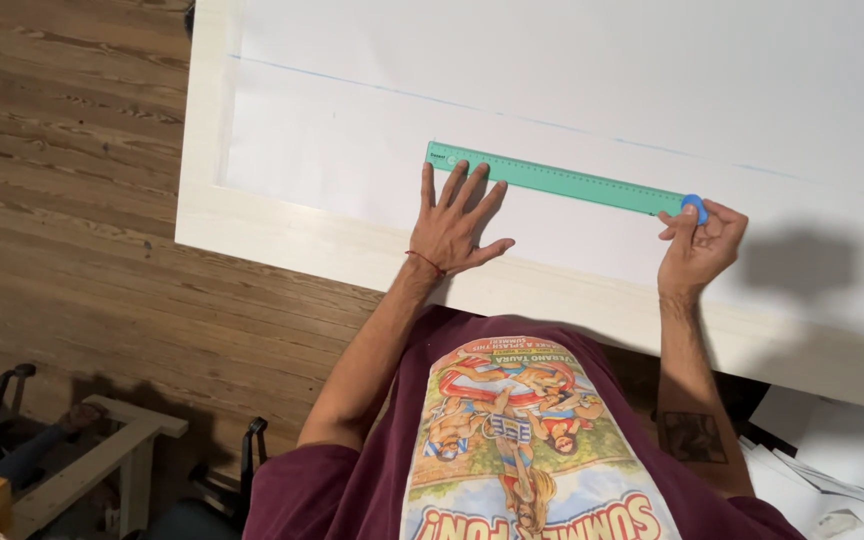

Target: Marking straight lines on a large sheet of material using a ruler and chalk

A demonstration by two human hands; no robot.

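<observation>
Head view looks straight down on a pale counter [282,235] carrying a large white sheet [572,80] that covers most of its top, leaving a bare cream strip along the near edge and the left edge. A green ruler [552,180] lies flat on the sheet, close to the near edge, running from the middle of the sheet toward the right and slanting slightly nearer the person at its right end. A thin blue line [512,115] crosses the sheet farther from the near edge, roughly parallel to the ruler and apart from it.

The left hand [460,225] is spread flat and released, palm down on the sheet, with its fingertips [452,172] resting on the ruler's near side by its left end; nothing is grasped. A red thread bracelet [426,262] circles that wrist.

The right hand [700,242] is half clenched at the ruler's right end, pinching a small blue round piece [694,207] between thumb and fingers, with the piece touching the ruler's tip. What kind of thing the blue piece is cannot be told.

Left of the counter is a wood plank floor [62,150], and at the lower left corner stands a pale wooden frame [102,450].
</observation>
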